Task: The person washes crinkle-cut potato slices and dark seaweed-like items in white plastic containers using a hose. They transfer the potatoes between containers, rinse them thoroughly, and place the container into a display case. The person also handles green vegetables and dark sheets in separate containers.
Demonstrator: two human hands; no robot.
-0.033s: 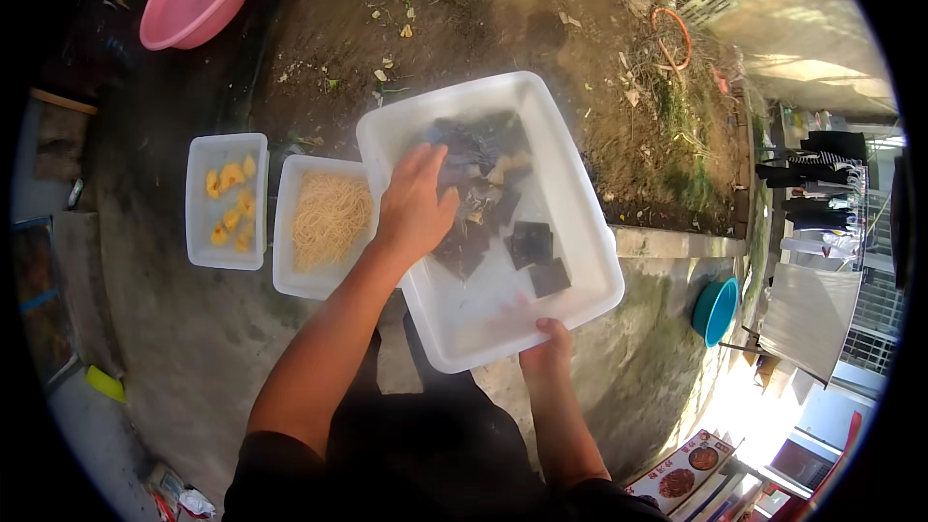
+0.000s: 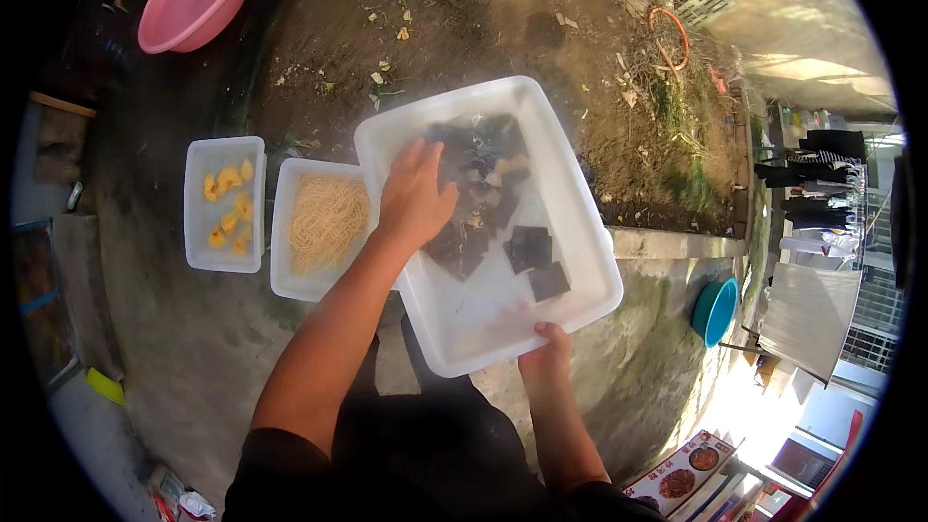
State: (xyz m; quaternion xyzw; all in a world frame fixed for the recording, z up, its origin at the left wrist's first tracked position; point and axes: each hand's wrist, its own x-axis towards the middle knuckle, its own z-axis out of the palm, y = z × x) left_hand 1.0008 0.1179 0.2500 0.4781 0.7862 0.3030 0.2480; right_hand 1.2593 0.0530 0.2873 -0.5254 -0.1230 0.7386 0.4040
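A large white plastic tub [image 2: 580, 300] is held tilted in front of me. Inside it lie dark, thin, flat pieces, some heaped and crumpled with pale tan bits among them. Two dark square sheets [image 2: 529, 248] lie apart from the heap, towards the near right. My right hand [image 2: 547, 352] grips the near rim, its thumb on top and its fingers under the see-through base. Over the left part of the tub is my left hand [image 2: 416, 195], thumb spread from the fingers, fingertips at the edge of the dark heap. I cannot make out anything held in it.
Left of the tub stand a white tray [image 2: 280, 266] of thin pale noodle-like strands [image 2: 327, 217] and a white tray [image 2: 193, 222] of yellow pieces [image 2: 229, 179]. A pink basin [image 2: 198, 0], a teal basin [image 2: 715, 312] and bare soil [image 2: 319, 58] lie farther out.
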